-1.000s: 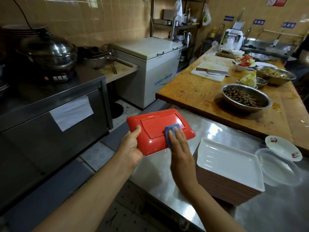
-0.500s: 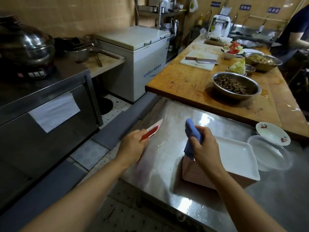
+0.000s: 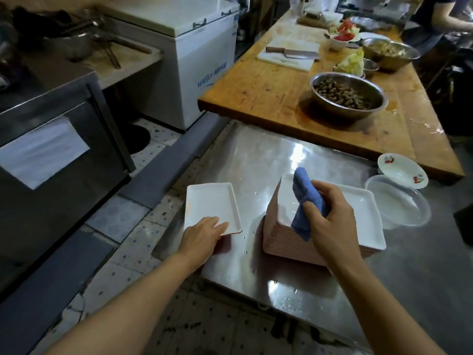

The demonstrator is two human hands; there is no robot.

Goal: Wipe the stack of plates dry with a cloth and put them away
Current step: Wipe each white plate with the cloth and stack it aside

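From my head view, my left hand [image 3: 204, 230] rests with nearly straight fingers on the near end of a single plate [image 3: 211, 206], rectangular, glossy white inside with a thin red edge, lying face up on the wet steel counter [image 3: 256, 155]. Just beside it stands the stack of plates [image 3: 358, 219], same shape, pinkish ribbed sides. My right hand [image 3: 330, 219] hovers over the stack, fingers curled round a blue fuzzy cloth [image 3: 304, 198]. Beyond are a clear plastic lid [image 3: 401, 203] and a wooden table [image 3: 268, 88].
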